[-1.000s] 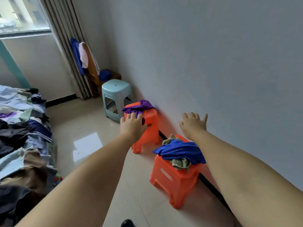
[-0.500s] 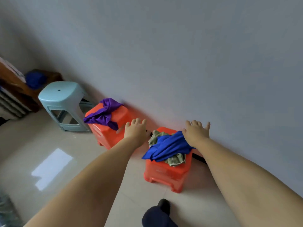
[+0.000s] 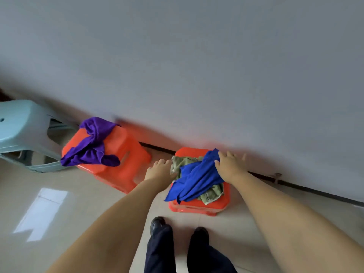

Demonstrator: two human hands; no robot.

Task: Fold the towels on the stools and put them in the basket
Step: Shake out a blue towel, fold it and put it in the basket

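A blue towel (image 3: 197,180) lies crumpled over a green towel (image 3: 211,193) on the near orange stool (image 3: 199,208). My right hand (image 3: 229,166) rests flat on the blue towel's far right corner, fingers spread. My left hand (image 3: 159,171) is at the stool's left edge, its fingers touching the green towel. A purple towel (image 3: 92,144) is bunched on a second orange stool (image 3: 126,154) to the left. No basket is in view.
A pale blue stool (image 3: 21,133) stands at the far left, close to the purple-towel stool. The grey wall (image 3: 197,66) runs right behind both orange stools. My two dark shoes (image 3: 157,223) stand on the tiled floor just in front of the near stool.
The view has swung down and closer to the near stool. Both hands have come down from mid-air onto the towels; the right now lies on the blue towel, the left at the green one.
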